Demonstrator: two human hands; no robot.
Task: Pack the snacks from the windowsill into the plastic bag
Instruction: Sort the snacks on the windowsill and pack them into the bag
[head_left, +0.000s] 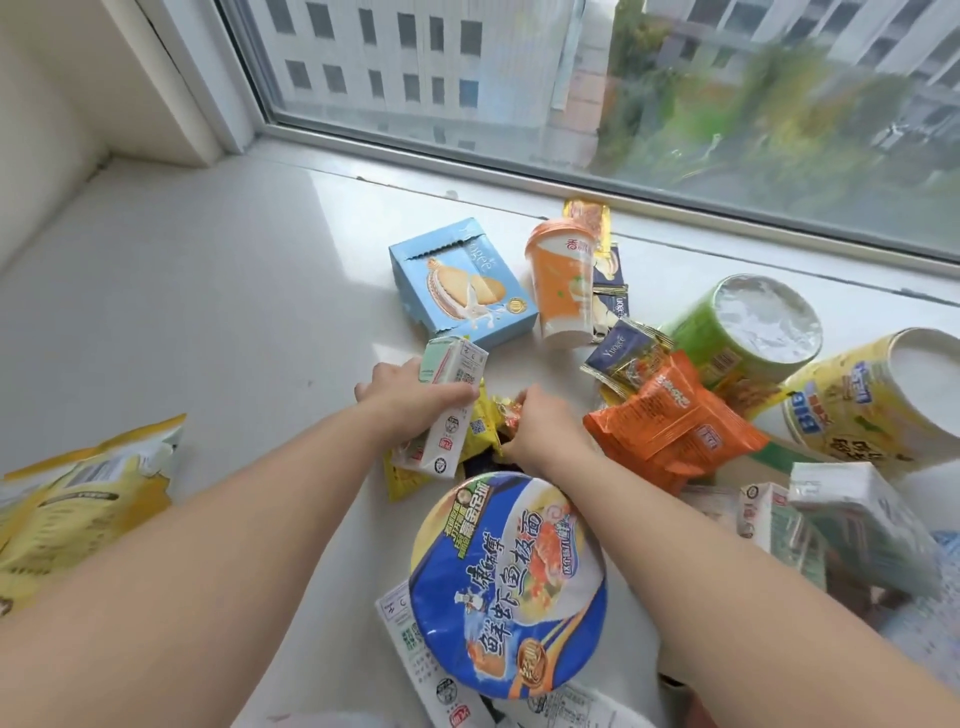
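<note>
Two hands reach out over a white windowsill (197, 291) full of snacks. The left hand (400, 397) is wrapped around a small white and green drink carton (447, 405) and holds it tilted over some yellow packets (415, 467). The right hand (540, 431) is just beside it, with its fingers curled down into small shiny wrappers (506, 410). The fingertips are hidden, so I cannot tell what it has hold of.

Some things are hard to see. A big yellow bag (67, 504) is cut off at the left edge. More cartons (831, 525) at the right are blurry. Papers with print (410, 639) poke out from under a blue noodle bowl (511, 587), which lies close to the person, between the two arms. I cannot pick out the plastic bag.

Farther back sits a blue cookie box (462, 280) with its top torn open. Beside it stands an orange and white cup (563, 280). Dark blue packets (623, 348) lie near an orange bag (675, 431). A green tub (748, 332) and a yellow tub (872, 400) lie tipped on their sides at the right.

Sunlight falls on the windowsill. A big window (571, 78) runs along the back. Outside are tall pale buildings and green trees, which look smeared. A plain wall (57, 104) is at the left.
</note>
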